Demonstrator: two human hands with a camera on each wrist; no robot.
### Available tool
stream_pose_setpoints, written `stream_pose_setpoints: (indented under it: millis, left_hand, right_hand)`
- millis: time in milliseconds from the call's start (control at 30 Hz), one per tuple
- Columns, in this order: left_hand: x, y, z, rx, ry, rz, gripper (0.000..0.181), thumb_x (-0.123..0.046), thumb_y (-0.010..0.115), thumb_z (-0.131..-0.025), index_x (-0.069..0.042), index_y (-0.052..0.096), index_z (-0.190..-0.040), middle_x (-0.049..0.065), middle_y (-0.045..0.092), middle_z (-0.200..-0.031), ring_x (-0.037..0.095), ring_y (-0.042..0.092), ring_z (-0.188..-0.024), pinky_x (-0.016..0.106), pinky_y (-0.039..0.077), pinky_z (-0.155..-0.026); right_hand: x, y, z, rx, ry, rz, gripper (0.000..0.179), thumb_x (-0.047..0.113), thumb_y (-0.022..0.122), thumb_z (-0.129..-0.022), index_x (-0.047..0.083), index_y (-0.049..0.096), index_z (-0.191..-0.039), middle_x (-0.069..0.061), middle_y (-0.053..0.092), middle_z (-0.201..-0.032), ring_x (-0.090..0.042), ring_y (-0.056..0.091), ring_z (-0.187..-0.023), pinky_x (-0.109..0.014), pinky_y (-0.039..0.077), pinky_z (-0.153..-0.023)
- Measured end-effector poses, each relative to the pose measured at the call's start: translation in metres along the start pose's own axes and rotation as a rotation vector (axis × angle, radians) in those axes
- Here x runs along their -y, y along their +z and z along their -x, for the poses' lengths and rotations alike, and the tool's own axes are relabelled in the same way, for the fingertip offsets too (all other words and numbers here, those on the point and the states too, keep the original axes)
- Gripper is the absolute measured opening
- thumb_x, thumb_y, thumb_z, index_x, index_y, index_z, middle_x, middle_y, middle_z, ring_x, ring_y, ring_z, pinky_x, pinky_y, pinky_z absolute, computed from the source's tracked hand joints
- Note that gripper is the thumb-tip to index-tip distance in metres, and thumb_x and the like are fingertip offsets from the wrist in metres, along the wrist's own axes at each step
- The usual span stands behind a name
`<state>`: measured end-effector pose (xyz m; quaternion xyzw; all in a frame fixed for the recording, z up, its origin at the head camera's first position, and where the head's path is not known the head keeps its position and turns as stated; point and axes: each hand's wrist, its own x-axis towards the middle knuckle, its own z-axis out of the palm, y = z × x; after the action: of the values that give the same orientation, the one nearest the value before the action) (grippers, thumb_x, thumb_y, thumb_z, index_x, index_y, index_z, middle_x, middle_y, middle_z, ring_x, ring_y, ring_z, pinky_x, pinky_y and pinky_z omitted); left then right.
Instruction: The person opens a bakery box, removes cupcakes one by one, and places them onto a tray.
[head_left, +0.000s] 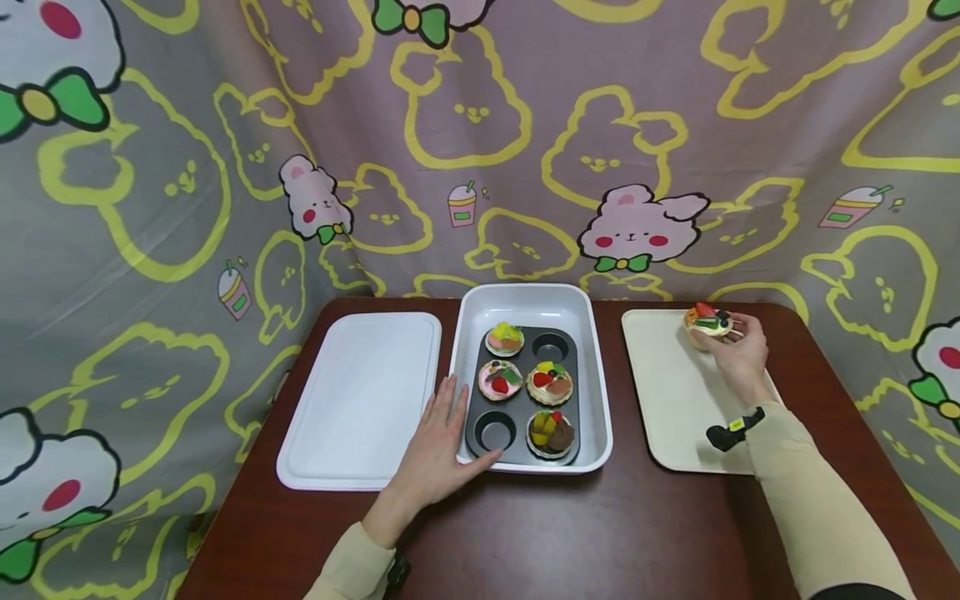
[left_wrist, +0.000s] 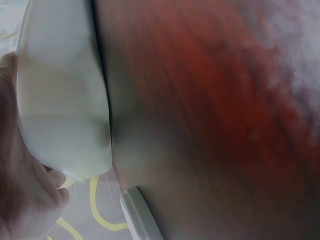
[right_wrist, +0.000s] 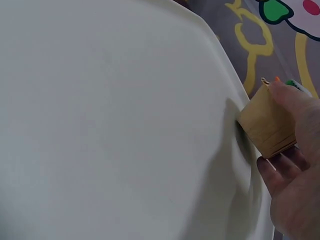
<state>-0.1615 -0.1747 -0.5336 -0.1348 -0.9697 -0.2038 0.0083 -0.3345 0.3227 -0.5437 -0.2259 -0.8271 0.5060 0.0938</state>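
Note:
My right hand (head_left: 738, 358) pinches a fruit tart (head_left: 708, 325), topped with red, green and dark fruit, at the far end of the cream tray (head_left: 675, 417). In the right wrist view, thumb and fingers hold the tan shell (right_wrist: 267, 122) close to the tray's edge. My left hand (head_left: 435, 454) lies with straight, spread fingers on the near left rim of the white basin (head_left: 596, 400). Inside this basin is a dark muffin pan (head_left: 513, 429) holding several fruit-topped tarts. Its back right and front left cups (head_left: 495, 431) hold none. The left wrist view shows the basin's side (left_wrist: 65, 100).
A white rectangular lid or tray (head_left: 363, 400) lies left of the basin. All three stand on a dark reddish-brown table (head_left: 585, 533). Patterned cloth (head_left: 525, 192) hangs behind and at both sides, close to the table's far edge.

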Motion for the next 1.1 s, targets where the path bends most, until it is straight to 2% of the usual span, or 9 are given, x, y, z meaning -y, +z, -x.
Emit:
stream_pose_setpoints:
  millis: [200,300,367,433,533,767,900,1033,1100]
  left_hand:
    - [0.001,0.001,0.0,-0.002,0.003,0.002,0.115,-0.078,0.066,-0.092,-0.006,0.028,-0.174,0.016,0.012,-0.187,0.035,0.012,-0.175,0.06,0.021,-0.14]
    - [0.001,0.002,-0.001,-0.002,0.004,0.002,0.115,-0.078,0.066,-0.092,-0.006,0.029,-0.174,0.016,0.012,-0.187,0.036,0.012,-0.175,0.06,0.022,-0.14]
    - [0.001,0.001,-0.001,0.002,0.003,0.0,0.115,-0.078,0.066,-0.092,-0.006,0.028,-0.174,0.016,0.011,-0.187,0.035,0.012,-0.175,0.06,0.021,-0.14]
    - [0.001,0.001,-0.001,0.004,0.003,0.0,0.115,-0.078,0.066,-0.093,-0.007,0.028,-0.174,0.016,0.011,-0.187,0.035,0.012,-0.175,0.06,0.022,-0.14]
    - [0.001,0.001,0.0,0.012,-0.001,0.002,0.114,-0.078,0.065,-0.093,-0.008,0.027,-0.175,0.015,0.011,-0.187,0.035,0.011,-0.175,0.059,0.02,-0.14]
    - [0.0,0.002,0.0,0.011,0.002,0.001,0.114,-0.078,0.065,-0.093,-0.009,0.027,-0.175,0.015,0.011,-0.187,0.034,0.011,-0.175,0.059,0.02,-0.14]
    - [-0.001,0.001,0.0,0.013,-0.002,-0.002,0.113,-0.077,0.065,-0.093,-0.008,0.027,-0.175,0.015,0.011,-0.187,0.034,0.011,-0.175,0.059,0.02,-0.141]
    - [-0.001,0.0,-0.001,0.014,-0.004,-0.01,0.113,-0.076,0.065,-0.094,-0.008,0.027,-0.175,0.016,0.012,-0.187,0.034,0.012,-0.175,0.059,0.02,-0.14]
    - [0.0,0.0,-0.001,0.015,-0.003,-0.014,0.112,-0.076,0.065,-0.094,-0.008,0.028,-0.175,0.016,0.012,-0.187,0.035,0.012,-0.175,0.059,0.021,-0.14]
  right_hand:
    - [-0.002,-0.004,0.004,0.004,-0.072,0.066,0.081,0.03,0.084,-0.097,0.004,0.043,-0.162,-0.016,0.057,-0.154,-0.013,0.058,-0.12,-0.005,0.04,-0.082]
    - [-0.005,-0.007,0.006,0.021,-0.115,0.109,0.081,0.032,0.082,-0.099,0.002,0.042,-0.162,-0.024,0.057,-0.156,-0.021,0.058,-0.124,-0.009,0.039,-0.083]
    - [-0.007,-0.009,0.007,0.038,-0.138,0.132,0.082,0.034,0.08,-0.101,0.001,0.04,-0.164,-0.028,0.055,-0.158,-0.031,0.058,-0.133,-0.018,0.045,-0.091]
    - [-0.009,-0.011,0.007,0.056,-0.146,0.147,0.084,0.036,0.078,-0.102,-0.001,0.038,-0.166,-0.032,0.053,-0.16,-0.04,0.054,-0.143,-0.032,0.051,-0.103]
    - [-0.012,-0.013,0.006,0.073,-0.146,0.176,0.087,0.039,0.075,-0.104,-0.003,0.035,-0.167,-0.035,0.049,-0.163,-0.048,0.049,-0.15,-0.056,0.048,-0.116]
    - [-0.013,-0.02,0.003,0.081,-0.198,0.224,0.087,0.042,0.075,-0.104,-0.007,0.036,-0.165,-0.039,0.05,-0.159,-0.053,0.048,-0.149,-0.067,0.043,-0.12]
    - [-0.015,-0.026,-0.001,0.108,-0.304,0.355,0.088,0.048,0.069,-0.107,-0.009,0.035,-0.165,-0.042,0.048,-0.157,-0.06,0.045,-0.146,-0.075,0.039,-0.118]
    - [-0.02,-0.03,-0.004,0.116,-0.446,0.567,0.092,0.056,0.056,-0.111,-0.01,0.026,-0.168,-0.044,0.041,-0.16,-0.064,0.036,-0.149,-0.079,0.028,-0.122]
    - [-0.021,-0.031,-0.005,0.12,-0.476,0.65,0.096,0.06,0.049,-0.113,-0.011,0.018,-0.17,-0.044,0.033,-0.166,-0.064,0.028,-0.154,-0.08,0.019,-0.127]
